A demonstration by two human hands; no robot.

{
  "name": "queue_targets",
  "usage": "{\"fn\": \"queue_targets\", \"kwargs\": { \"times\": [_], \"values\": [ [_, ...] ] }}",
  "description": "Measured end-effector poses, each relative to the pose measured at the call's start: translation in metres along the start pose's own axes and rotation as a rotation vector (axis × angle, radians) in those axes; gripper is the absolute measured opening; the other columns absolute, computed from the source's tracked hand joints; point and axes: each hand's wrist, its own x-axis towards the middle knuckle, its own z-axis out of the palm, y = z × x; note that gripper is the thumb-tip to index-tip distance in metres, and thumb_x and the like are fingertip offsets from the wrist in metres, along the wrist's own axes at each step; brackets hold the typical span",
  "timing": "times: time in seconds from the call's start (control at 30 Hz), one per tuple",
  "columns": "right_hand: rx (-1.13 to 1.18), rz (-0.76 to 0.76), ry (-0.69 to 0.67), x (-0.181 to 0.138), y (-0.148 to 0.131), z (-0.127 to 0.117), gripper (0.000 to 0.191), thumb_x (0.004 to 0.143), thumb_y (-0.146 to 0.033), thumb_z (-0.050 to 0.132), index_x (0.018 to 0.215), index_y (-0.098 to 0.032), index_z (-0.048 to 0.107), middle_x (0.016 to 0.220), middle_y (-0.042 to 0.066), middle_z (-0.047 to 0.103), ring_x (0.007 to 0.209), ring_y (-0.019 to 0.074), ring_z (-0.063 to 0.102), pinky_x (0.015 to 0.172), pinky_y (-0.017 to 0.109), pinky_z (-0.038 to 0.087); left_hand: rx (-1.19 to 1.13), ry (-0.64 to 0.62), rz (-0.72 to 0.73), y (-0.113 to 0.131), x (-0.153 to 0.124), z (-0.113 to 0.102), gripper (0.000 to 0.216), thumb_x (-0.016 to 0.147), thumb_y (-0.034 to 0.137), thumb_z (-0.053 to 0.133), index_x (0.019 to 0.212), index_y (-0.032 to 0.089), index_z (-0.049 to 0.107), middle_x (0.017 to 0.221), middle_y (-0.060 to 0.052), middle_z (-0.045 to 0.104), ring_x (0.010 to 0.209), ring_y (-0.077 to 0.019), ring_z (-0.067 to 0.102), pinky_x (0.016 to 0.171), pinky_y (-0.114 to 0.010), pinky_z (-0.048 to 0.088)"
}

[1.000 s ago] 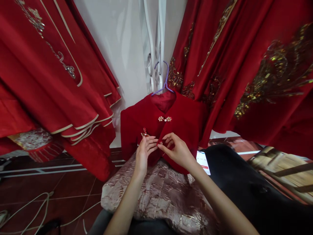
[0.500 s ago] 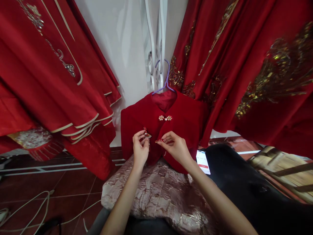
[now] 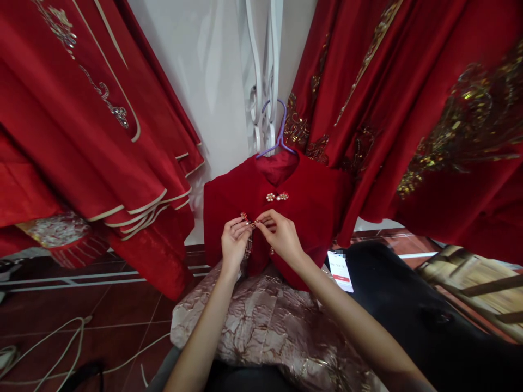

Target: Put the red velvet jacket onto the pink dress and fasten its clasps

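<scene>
A small red velvet jacket (image 3: pixel 310 207) hangs on a purple hanger (image 3: pixel 277 130) in front of me. Its top pearl clasp (image 3: pixel 277 196) is fastened. My left hand (image 3: pixel 233 245) pinches the left half of a second clasp (image 3: pixel 245 218) lower on the jacket front. My right hand (image 3: pixel 281 237) pinches the right half, and the two halves meet between my fingertips. Both hands are closed on the clasp pieces and the jacket edges.
Long red embroidered gowns hang at the left (image 3: pixel 81 136) and right (image 3: pixel 408 109). A pink-gold brocade cushion (image 3: pixel 265 326) lies under my arms. A phone (image 3: pixel 340 270) with a lit screen rests beside a black cloth (image 3: pixel 408 305). White cables (image 3: pixel 61 348) trail on the tiled floor.
My hands have risen slightly on the jacket front and drawn together, bringing the two clasp halves from apart to touching.
</scene>
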Motion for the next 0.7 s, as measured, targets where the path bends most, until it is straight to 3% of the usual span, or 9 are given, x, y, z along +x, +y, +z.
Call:
{"fn": "queue_targets", "kwargs": {
  "times": [0.27, 0.53, 0.7],
  "values": [
    [-0.079, 0.007, 0.005, 0.007, 0.005, 0.011, 0.009, 0.089, -0.028, 0.054, 0.09, -0.023, 0.061, 0.092, 0.001, 0.068, 0.08, 0.0136, 0.066, 0.071, 0.025, 0.055, 0.052, -0.03, 0.015, 0.01, -0.002, 0.003, 0.03, 0.068, 0.023, 0.074, 0.096, 0.012, 0.069, 0.099, -0.011, 0.074, 0.091, -0.0189, 0.07, 0.096, -0.039, 0.051],
    [-0.141, -0.007, -0.024, 0.008, 0.007, 0.008, 0.008, 0.089, -0.028, 0.055, 0.091, -0.025, 0.062, 0.089, -0.001, 0.069, 0.081, 0.0144, 0.066, 0.074, 0.026, 0.054, 0.234, -0.014, 0.105, 0.01, 0.004, 0.001, 0.022, 0.069, 0.024, 0.073, 0.088, 0.013, 0.071, 0.087, -0.009, 0.075, 0.08, -0.0189, 0.071, 0.081, -0.035, 0.057],
    [-0.115, -0.022, 0.004, 0.012, 0.009, 0.008, 0.008, 0.089, -0.029, 0.055, 0.091, -0.024, 0.062, 0.09, 0.0, 0.069, 0.081, 0.014, 0.067, 0.072, 0.025, 0.054, 0.314, -0.067, 0.16, 0.014, 0.009, -0.003, 0.022, 0.073, 0.027, 0.071, 0.091, 0.015, 0.072, 0.093, -0.009, 0.074, 0.083, -0.0185, 0.07, 0.08, -0.032, 0.057]
  ]
}}
